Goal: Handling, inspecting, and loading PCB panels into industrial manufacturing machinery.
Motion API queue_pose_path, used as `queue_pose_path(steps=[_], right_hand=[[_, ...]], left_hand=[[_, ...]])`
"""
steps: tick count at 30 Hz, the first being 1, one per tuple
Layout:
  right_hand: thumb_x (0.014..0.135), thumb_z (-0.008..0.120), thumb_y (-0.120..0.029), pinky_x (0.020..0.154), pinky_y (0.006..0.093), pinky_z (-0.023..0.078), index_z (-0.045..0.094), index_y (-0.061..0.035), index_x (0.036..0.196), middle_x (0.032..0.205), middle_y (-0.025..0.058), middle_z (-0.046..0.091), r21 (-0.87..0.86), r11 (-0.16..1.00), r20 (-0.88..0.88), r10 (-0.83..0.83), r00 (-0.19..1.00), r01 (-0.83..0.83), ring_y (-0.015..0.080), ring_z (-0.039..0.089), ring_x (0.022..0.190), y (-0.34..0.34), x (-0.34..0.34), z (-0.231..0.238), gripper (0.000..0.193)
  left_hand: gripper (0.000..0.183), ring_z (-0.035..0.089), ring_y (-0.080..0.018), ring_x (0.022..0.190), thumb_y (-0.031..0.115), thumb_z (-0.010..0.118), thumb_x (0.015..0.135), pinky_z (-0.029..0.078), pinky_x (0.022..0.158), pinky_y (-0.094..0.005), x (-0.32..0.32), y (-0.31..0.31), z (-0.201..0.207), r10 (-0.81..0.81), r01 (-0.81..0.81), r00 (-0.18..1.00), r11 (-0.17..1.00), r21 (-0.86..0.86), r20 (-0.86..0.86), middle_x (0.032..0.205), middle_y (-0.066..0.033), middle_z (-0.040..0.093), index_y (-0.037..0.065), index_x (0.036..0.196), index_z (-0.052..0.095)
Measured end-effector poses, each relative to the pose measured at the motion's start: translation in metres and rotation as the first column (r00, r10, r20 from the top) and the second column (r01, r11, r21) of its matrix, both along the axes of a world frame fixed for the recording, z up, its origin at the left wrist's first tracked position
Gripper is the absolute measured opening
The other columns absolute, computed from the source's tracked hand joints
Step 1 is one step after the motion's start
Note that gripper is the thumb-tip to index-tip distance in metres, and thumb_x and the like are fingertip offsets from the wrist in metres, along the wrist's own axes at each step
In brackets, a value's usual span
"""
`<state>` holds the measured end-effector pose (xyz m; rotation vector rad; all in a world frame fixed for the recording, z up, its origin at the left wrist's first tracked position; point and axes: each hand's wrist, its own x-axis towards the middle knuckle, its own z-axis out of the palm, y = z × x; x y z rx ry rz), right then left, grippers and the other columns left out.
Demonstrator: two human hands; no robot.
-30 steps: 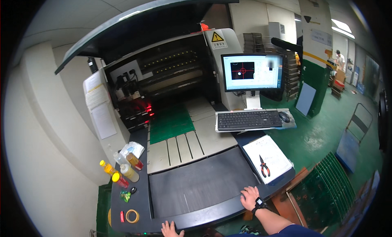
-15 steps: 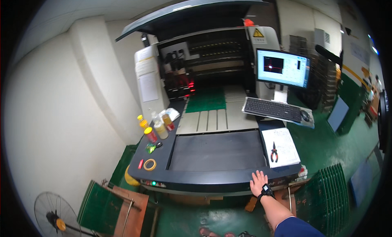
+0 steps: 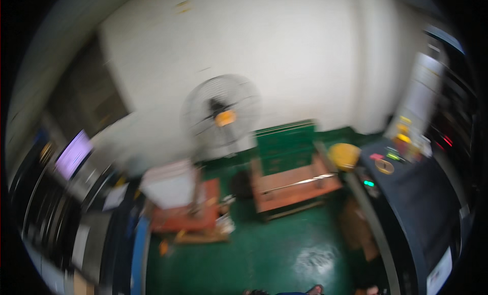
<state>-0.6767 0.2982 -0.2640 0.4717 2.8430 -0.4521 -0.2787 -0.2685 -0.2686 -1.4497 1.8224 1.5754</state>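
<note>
Neither of my hands can be made out in the head view. At the lower edge a small blurred skin-toned shape [image 3: 315, 290] shows beside a bit of blue, and I cannot tell what it is. To the right stands the dark machine table [image 3: 414, 193]. A roll of tape [image 3: 385, 172] lies near its left edge, beside a small pink-red item [image 3: 376, 156]. Yellow-capped bottles [image 3: 403, 135] stand farther back on it. A green light [image 3: 368, 183] glows on its side.
A wire-caged fan [image 3: 222, 112] stands by the wall. In front are a green rack [image 3: 285, 146] on a reddish board, a cart carrying a white stack [image 3: 170, 183], and a yellow bucket [image 3: 344, 156]. Another machine with a lit monitor [image 3: 74, 154] is at left.
The view has swung left, so the machine table has moved to the right side and the fan to the middle. My right hand, earlier flat on the table's front edge, is out of sight.
</note>
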Motion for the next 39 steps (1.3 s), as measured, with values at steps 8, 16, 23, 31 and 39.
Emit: queue_pose_path(steps=[8,16,23,31,39], right_hand=[[0.084,0.050,-0.024,0.083,0.0406,0.044,0.050,-0.0049,0.118,0.106,0.0158,0.057,-0.455,0.756,0.435,0.650,0.623,-0.471,0.0289,0.056,0.094,-0.314,-0.006,-0.061,0.039],[0.072,0.052,0.004,0.051,0.0306,0.050,0.053,0.0027,0.110,0.073,0.0135,0.060,-0.657,0.474,0.082,0.818,0.570,-0.586,0.0193,0.059,0.057,-0.625,0.014,0.020,0.038],[0.075,0.051,0.002,0.055,0.0292,0.050,0.051,0.0057,0.109,0.077,0.0145,0.060,-0.853,0.193,0.013,0.937,0.350,-0.484,0.0198,0.059,0.063,-0.805,0.126,0.025,0.035],[0.080,0.055,0.001,0.063,0.0287,0.050,0.051,-0.0014,0.112,0.083,0.0086,0.060,-0.891,-0.315,-0.168,0.897,-0.408,-0.327,0.0176,0.059,0.072,-0.955,0.301,0.135,0.033],[0.086,0.049,0.000,0.068,0.0298,0.051,0.049,-0.0020,0.108,0.087,0.0083,0.055,-0.755,-0.593,-0.619,0.785,-0.007,0.281,0.0145,0.056,0.076,-1.143,0.398,0.287,0.022]], left_hand=[[0.021,0.060,-0.0156,0.070,0.017,0.046,0.083,0.049,0.063,-0.0260,0.198,0.021,-0.059,0.115,-0.108,0.991,0.990,-0.091,0.071,0.077,-0.0082,0.061,0.005,0.086,0.063],[0.028,0.061,-0.0174,0.076,0.024,0.055,0.083,0.050,0.069,-0.0289,0.233,0.014,-0.036,0.862,-0.861,0.507,0.506,-0.050,-0.010,0.082,-0.0085,0.063,0.000,0.096,0.061],[0.026,0.060,-0.0163,0.071,0.021,0.056,0.084,0.049,0.066,-0.0278,0.226,0.008,-0.023,0.909,-0.909,0.414,0.415,-0.042,0.039,0.081,-0.0064,0.063,-0.001,0.098,0.060],[0.024,0.060,-0.0159,0.069,0.018,0.056,0.084,0.049,0.065,-0.0274,0.205,-0.001,-0.015,0.983,-0.999,-0.026,-0.020,-0.037,0.183,0.080,-0.0055,0.062,-0.001,0.099,0.060],[0.020,0.060,-0.0178,0.076,0.016,0.052,0.083,0.048,0.072,-0.0285,0.241,-0.148,0.150,0.811,-0.747,-0.292,-0.524,-0.409,-0.507,0.077,-0.0099,0.063,0.000,0.090,0.062]])
